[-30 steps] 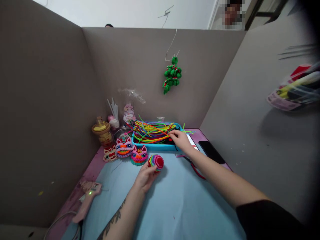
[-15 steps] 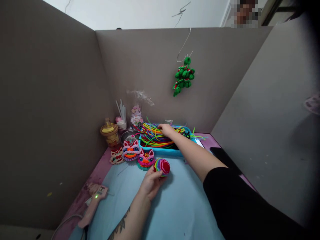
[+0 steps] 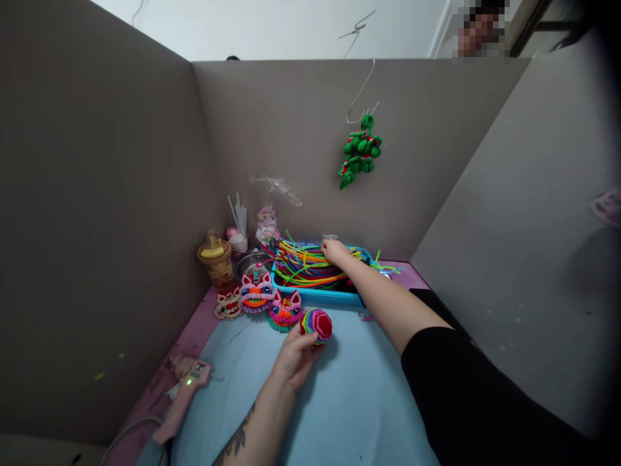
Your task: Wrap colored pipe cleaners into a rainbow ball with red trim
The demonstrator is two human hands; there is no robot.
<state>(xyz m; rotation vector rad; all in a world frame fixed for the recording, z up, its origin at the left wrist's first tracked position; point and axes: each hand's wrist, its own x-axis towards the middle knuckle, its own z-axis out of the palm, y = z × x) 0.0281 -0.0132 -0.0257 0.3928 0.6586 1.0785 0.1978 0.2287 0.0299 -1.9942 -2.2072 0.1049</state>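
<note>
In my left hand point(image 3: 292, 358) is a small round ball point(image 3: 317, 325) with rainbow stripes and a red end, gripped between thumb and fingers above the blue work surface. My right hand point(image 3: 336, 252) reaches over a blue tray point(image 3: 320, 297) full of long, thin, colourful pipe cleaners point(image 3: 301, 260). Its fingers are curled together at the back of the pile; the fingertips are hidden, so what they pinch does not show. Just left of the ball sits a pink lion-head figure point(image 3: 285, 311), with a lilac one point(image 3: 257, 292) and a cream one point(image 3: 228, 303) beyond it.
A pink glue gun point(image 3: 182, 401) with a lit green light lies at the left, its cable trailing. Behind the figures stand a metal bowl point(image 3: 252, 264) and a lidded brown cup point(image 3: 217, 262). Grey partitions point(image 3: 291, 129) enclose the table; a green ornament point(image 3: 359, 154) hangs from a wire.
My right hand has shifted slightly right and back over the pipe cleaners, and its fingers are more curled. My left hand keeps hold of the ball. The whole view has shifted a little.
</note>
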